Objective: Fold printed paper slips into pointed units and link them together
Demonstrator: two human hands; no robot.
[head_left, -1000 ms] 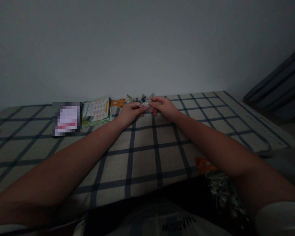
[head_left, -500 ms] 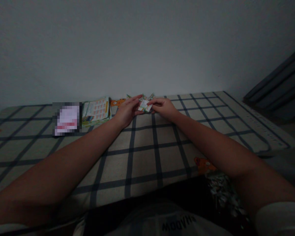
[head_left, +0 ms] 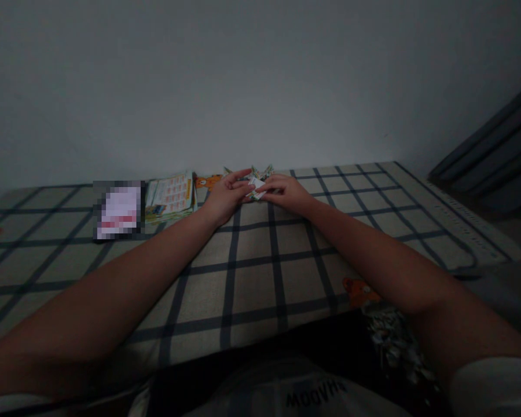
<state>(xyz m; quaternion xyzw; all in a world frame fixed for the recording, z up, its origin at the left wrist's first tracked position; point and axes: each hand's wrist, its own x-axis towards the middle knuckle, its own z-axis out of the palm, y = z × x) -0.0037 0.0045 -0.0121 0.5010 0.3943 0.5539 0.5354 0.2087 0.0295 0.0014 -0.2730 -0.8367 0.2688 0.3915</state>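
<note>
Folded paper (head_left: 256, 186), small and pale with bits of coloured print, sits between our two hands at the far side of the checked cloth (head_left: 252, 272), close to the wall (head_left: 260, 87). Our left hand (head_left: 226, 197) comes in from the left with its fingers drawn narrow around the near edge of the paper, the fingertips closing on it. Our right hand (head_left: 287, 194) meets it from the other side, its fingers also pinched in on the paper, so both hands hold the same piece. We cannot tell whether it rests on the cloth or is lifted just above it.

Just behind the hands lies a small cluster of other folded pieces (head_left: 263, 171), with their points sticking up. To the left of our left hand a stack of printed booklets (head_left: 170, 197) lies flat on the cloth, and just beside it is a blurred-out patch (head_left: 119, 209). An orange bear print (head_left: 207, 181) shows on the cloth between the booklets and the hands. A dark curtain (head_left: 495, 156) hangs at the far right. The light is dim, so finer print is unreadable.
</note>
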